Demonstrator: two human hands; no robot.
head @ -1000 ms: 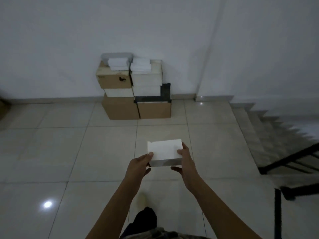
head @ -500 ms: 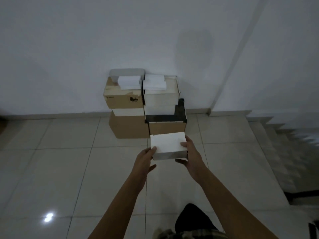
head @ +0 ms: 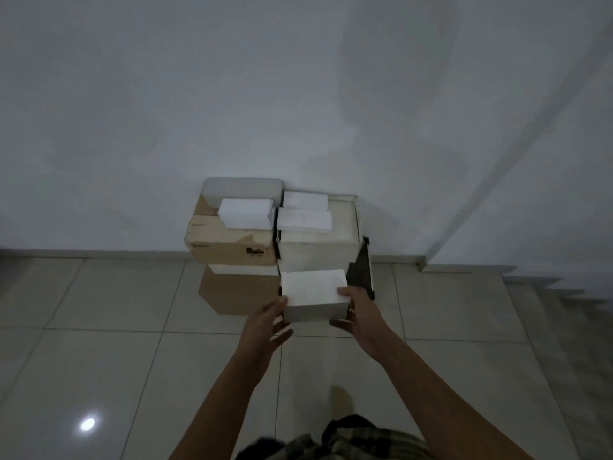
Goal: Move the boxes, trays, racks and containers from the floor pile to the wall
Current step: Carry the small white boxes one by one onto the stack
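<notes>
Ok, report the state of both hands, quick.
Left hand: holding the white box, thumb at its left edge, fingers underneath.
Right hand: holding the same box, thumb on top.

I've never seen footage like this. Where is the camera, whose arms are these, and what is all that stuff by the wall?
No machine here: a person wears a wide-angle camera on the head, looking forward and down, so you see their own bare arms reaching out. The left hand and right hand hold a white box between them, thumbs on its top, in front of a stack. The stack stands on the tiled floor against the wall: brown cardboard boxes one above the other, a pale box beside them, smaller white boxes on top and a black piece at its right side. Steps show at the far right.
</notes>
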